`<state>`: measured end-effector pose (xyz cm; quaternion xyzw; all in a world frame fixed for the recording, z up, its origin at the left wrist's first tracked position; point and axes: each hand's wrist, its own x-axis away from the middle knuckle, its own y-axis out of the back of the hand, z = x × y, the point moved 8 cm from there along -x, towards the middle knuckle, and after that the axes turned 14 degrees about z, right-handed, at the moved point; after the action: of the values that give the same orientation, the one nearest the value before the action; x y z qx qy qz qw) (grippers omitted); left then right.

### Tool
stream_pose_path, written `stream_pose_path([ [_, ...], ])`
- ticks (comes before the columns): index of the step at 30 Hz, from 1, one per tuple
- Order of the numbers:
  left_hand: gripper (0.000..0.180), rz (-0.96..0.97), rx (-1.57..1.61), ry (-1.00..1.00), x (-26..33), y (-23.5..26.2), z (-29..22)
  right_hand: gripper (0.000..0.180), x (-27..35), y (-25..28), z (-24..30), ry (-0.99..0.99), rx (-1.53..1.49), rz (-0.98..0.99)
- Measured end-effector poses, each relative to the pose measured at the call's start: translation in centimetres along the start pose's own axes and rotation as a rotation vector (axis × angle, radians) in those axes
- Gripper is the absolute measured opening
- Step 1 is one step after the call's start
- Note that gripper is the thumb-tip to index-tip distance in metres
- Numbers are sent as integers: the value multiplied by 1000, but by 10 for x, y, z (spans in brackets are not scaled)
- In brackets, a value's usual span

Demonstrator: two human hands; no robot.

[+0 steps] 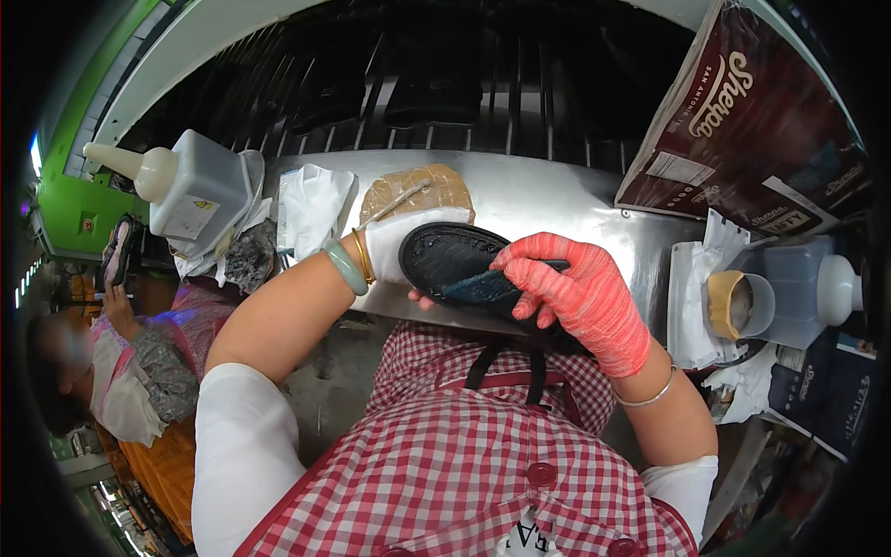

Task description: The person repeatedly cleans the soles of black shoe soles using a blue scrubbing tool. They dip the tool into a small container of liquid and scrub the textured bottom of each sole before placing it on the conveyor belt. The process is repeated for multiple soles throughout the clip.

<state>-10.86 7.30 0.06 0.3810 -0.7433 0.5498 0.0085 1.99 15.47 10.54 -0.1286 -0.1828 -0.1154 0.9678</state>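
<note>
My left hand [399,243], in a white glove with bare fingertips showing, grips a black shoe sole [436,249] from its left side. The sole has a raised, ridged rim and is tilted up toward me. A coral-red knit glove covers my right hand [580,292]. Its fingers pinch a dark-handled brush whose dark blue bristles [483,288] lie against the inside of the sole. Part of the brush is hidden under the fingers. Just beyond my left hand, a round tan-wrapped pad [422,190] rests on the metal bench with a thin stick [394,200] on top.
At the left stand a white squeeze bottle [200,195] and white cloths [314,209]. A cup with a tan rim [733,304] and a translucent bottle [803,288] are at the right. A maroon printed box [742,130] rises behind. Dark slats run along the back; a co-worker [139,362] sits left.
</note>
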Motion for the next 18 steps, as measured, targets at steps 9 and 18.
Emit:
stream_pose_path([
  [9,66,10,-29,42,2,8,-5,26,8,16,-4,-49,75,0],
  [18,67,-151,-61,1,7,2,-17,30,22,30,-5,-20,141,32],
])
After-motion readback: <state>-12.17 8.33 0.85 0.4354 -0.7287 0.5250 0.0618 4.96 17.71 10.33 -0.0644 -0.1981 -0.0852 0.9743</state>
